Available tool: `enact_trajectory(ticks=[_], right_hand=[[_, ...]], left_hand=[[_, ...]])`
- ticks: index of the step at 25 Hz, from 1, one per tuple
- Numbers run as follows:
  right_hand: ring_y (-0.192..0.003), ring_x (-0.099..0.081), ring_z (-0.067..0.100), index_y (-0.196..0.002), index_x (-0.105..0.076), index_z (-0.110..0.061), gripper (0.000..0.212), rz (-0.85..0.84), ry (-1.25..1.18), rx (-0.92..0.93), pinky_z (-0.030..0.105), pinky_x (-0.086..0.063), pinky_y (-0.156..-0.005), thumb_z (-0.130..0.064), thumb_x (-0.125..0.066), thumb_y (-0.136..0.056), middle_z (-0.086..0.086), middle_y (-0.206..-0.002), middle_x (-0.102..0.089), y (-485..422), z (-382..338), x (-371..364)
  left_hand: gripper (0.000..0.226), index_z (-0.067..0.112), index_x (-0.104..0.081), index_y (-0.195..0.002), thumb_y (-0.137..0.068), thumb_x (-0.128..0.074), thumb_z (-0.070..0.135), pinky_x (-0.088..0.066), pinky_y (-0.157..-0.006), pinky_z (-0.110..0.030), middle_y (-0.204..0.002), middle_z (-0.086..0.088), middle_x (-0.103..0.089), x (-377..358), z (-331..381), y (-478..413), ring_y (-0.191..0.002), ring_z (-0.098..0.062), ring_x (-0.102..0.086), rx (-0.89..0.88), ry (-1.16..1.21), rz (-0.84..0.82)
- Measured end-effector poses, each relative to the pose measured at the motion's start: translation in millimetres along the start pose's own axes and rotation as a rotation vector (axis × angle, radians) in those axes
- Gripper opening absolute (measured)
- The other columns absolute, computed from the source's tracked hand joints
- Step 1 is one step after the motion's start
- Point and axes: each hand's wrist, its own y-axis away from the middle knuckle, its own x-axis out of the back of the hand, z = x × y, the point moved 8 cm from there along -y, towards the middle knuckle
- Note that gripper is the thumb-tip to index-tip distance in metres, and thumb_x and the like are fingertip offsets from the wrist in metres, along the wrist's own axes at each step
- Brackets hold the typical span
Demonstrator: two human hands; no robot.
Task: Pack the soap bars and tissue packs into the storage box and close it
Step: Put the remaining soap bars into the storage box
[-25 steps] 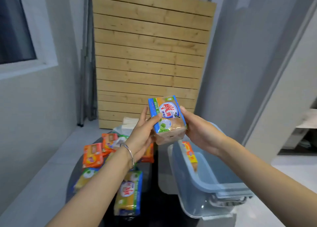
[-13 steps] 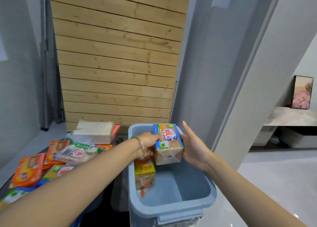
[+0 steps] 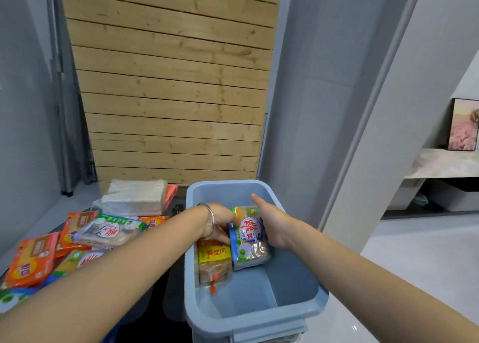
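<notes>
Both hands, the left hand [image 3: 220, 222] and right hand [image 3: 272, 226], clasped a blue-wrapped soap bar [image 3: 248, 239] between them inside the blue storage box [image 3: 259, 316], beside a yellow soap bar [image 3: 213, 259] (already lying there). Setting it flat against that neighbour would probably save room.

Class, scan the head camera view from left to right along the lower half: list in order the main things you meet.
Orange soap packs → clear-wrapped tissue pack → left hand → blue-and-green soap pack → right hand → right rim of the blue storage box → framed picture.
</notes>
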Motion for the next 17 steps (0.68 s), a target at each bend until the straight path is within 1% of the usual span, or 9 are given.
enact_trajectory(ticks=[3, 4, 6, 7, 8, 10, 12, 13, 17], right_hand=[[-0.075, -0.064, 0.018, -0.113, -0.054, -0.013, 0.051, 0.026, 0.086, -0.024, 0.027, -0.051, -0.059, -0.057, -0.037, -0.094, 0.007, -0.09, -0.067, 11, 0, -3], [-0.079, -0.064, 0.017, -0.115, -0.052, -0.015, 0.05, 0.013, 0.094, -0.034, 0.024, -0.049, -0.057, -0.057, -0.035, -0.094, 0.006, -0.093, -0.066, 14, 0, -5], [-0.104, -0.061, 0.02, -0.135, -0.044, -0.011, 0.062, -0.014, 0.105, -0.013, 0.021, -0.046, -0.071, -0.057, -0.033, -0.095, 0.01, -0.126, -0.06, 19, -4, -7], [-0.11, -0.057, 0.02, -0.142, -0.037, -0.008, 0.067, -0.019, 0.122, 0.011, 0.023, -0.043, -0.077, -0.055, -0.035, -0.095, 0.011, -0.14, -0.05, 22, -6, -8], [-0.107, -0.055, 0.019, -0.145, -0.034, -0.008, 0.068, -0.023, 0.155, 0.05, 0.024, -0.043, -0.082, -0.054, -0.039, -0.094, 0.01, -0.146, -0.044, 25, -8, -9], [-0.113, -0.051, 0.017, -0.142, -0.039, -0.013, 0.063, -0.037, 0.206, 0.153, 0.028, -0.041, -0.094, -0.049, -0.049, -0.092, 0.007, -0.147, -0.042, 33, -15, -11], [-0.127, -0.048, 0.02, -0.139, -0.044, -0.017, 0.058, -0.065, 0.218, 0.255, 0.033, -0.04, -0.104, -0.045, -0.056, -0.09, 0.002, -0.144, -0.046, 47, -27, -17], [-0.129, -0.048, 0.02, -0.136, -0.047, -0.019, 0.054, -0.08, 0.222, 0.305, 0.035, -0.04, -0.106, -0.043, -0.058, -0.089, 0.0, -0.142, -0.048, 56, -33, -22], [-0.121, -0.055, 0.015, -0.113, -0.061, -0.028, 0.025, -0.178, 0.223, 0.44, 0.03, -0.042, -0.102, -0.034, -0.062, -0.089, -0.007, -0.122, -0.062, 96, -51, -70]], left_hand=[[0.015, -0.002, -0.048, -0.104, -0.089, -0.05, -0.003, -0.048, -0.099, -0.037, -0.124, -0.024, -0.056, 7, 3, 0, -0.117, -0.032, -0.057, -0.035, 0.026, 0.031], [0.015, -0.001, -0.049, -0.102, -0.088, -0.052, -0.003, -0.051, -0.094, -0.034, -0.118, -0.023, -0.059, 11, 6, 0, -0.112, -0.03, -0.059, -0.07, -0.001, 0.059], [0.019, 0.003, -0.05, -0.105, -0.087, -0.055, 0.001, -0.053, -0.075, -0.028, -0.098, -0.016, -0.059, 11, 12, 9, -0.094, -0.022, -0.061, -0.13, -0.049, 0.065], [0.024, 0.006, -0.05, -0.111, -0.087, -0.056, 0.003, -0.05, -0.07, -0.025, -0.095, -0.012, -0.056, 11, 18, 16, -0.086, -0.019, -0.059, -0.167, -0.067, 0.058], [0.031, 0.009, -0.048, -0.118, -0.088, -0.056, 0.005, -0.049, -0.07, -0.025, -0.1, -0.01, -0.054, 13, 24, 24, -0.082, -0.017, -0.057, -0.211, -0.066, 0.051], [0.043, 0.012, -0.045, -0.129, -0.089, -0.057, 0.008, -0.048, -0.075, -0.025, -0.111, -0.011, -0.053, 26, 41, 50, -0.084, -0.015, -0.057, -0.326, -0.028, 0.044], [0.043, 0.014, -0.049, -0.13, -0.088, -0.059, 0.013, -0.047, -0.086, -0.027, -0.114, -0.007, -0.058, 50, 52, 82, -0.098, -0.016, -0.057, -0.442, -0.039, 0.047], [0.041, 0.015, -0.051, -0.128, -0.088, -0.06, 0.015, -0.046, -0.091, -0.028, -0.114, -0.004, -0.059, 64, 53, 98, -0.103, -0.016, -0.057, -0.482, -0.05, 0.054], [0.04, 0.015, -0.053, -0.126, -0.087, -0.061, 0.015, -0.044, -0.099, -0.032, -0.113, -0.003, -0.062, 133, 26, 143, -0.106, -0.018, -0.058, -0.54, -0.031, 0.166]])
